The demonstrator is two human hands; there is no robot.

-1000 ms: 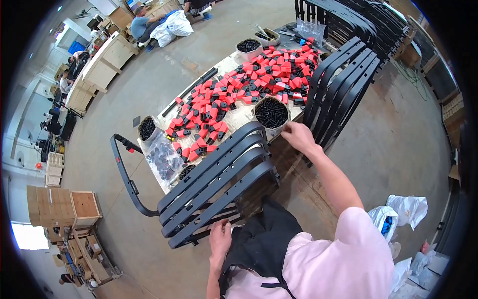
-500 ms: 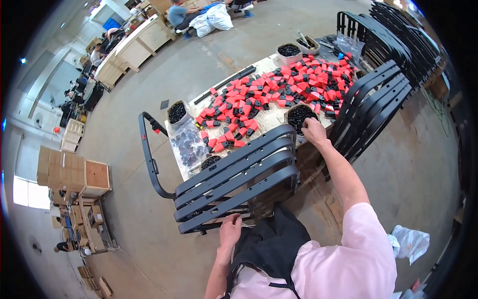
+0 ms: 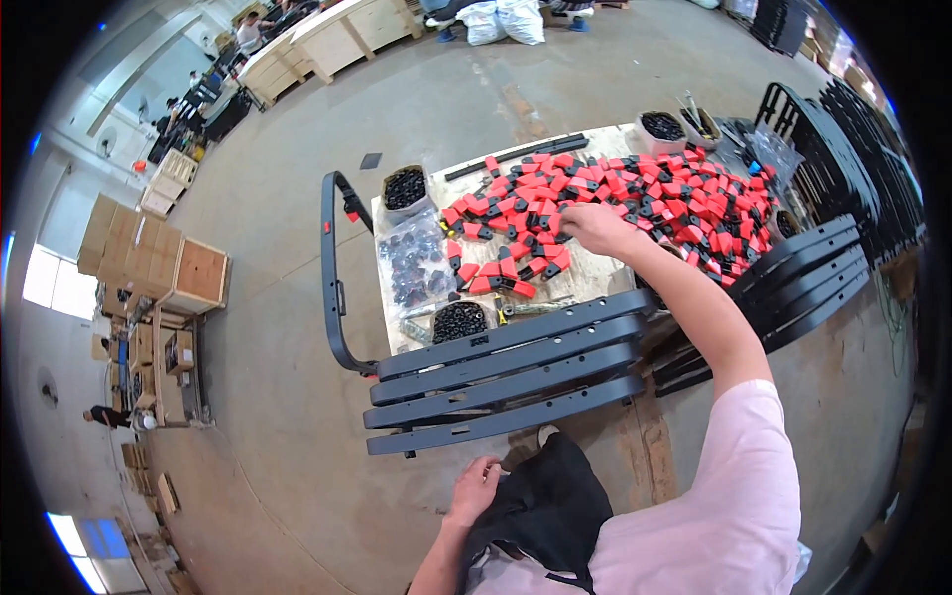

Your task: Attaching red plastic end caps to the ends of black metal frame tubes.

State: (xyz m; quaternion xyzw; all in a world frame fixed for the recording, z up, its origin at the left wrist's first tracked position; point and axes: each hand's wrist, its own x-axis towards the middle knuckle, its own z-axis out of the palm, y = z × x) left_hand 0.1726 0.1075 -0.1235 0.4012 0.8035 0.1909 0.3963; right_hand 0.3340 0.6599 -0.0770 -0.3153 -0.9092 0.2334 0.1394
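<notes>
My right hand [image 3: 601, 231] is stretched over the pile of red-and-black plastic pieces [image 3: 650, 186] on the table. Its fingers point down and are drawn together at the near side of the pile. Whatever they hold is hidden. Low in front of my black apron [image 3: 545, 496], my left hand [image 3: 476, 488] is curled with its fingers bent in, and I cannot make out anything in it. Between me and the table, several dark grey curved metal frames [image 3: 506, 382] lean in a row, apart from my left hand.
Tubs of small black parts [image 3: 405, 188] stand around the light tabletop [image 3: 595, 282]. A clear plastic bag [image 3: 415, 260] lies at its left. More dark frames [image 3: 808, 263] lean at the right. Wooden crates [image 3: 337, 40] stand far off, and cardboard boxes [image 3: 139, 243] at the left.
My right hand has left the black-parts tub at the table's near edge and moved to the red-and-black pile. My left hand has drawn away from the frames. The view has shifted.
</notes>
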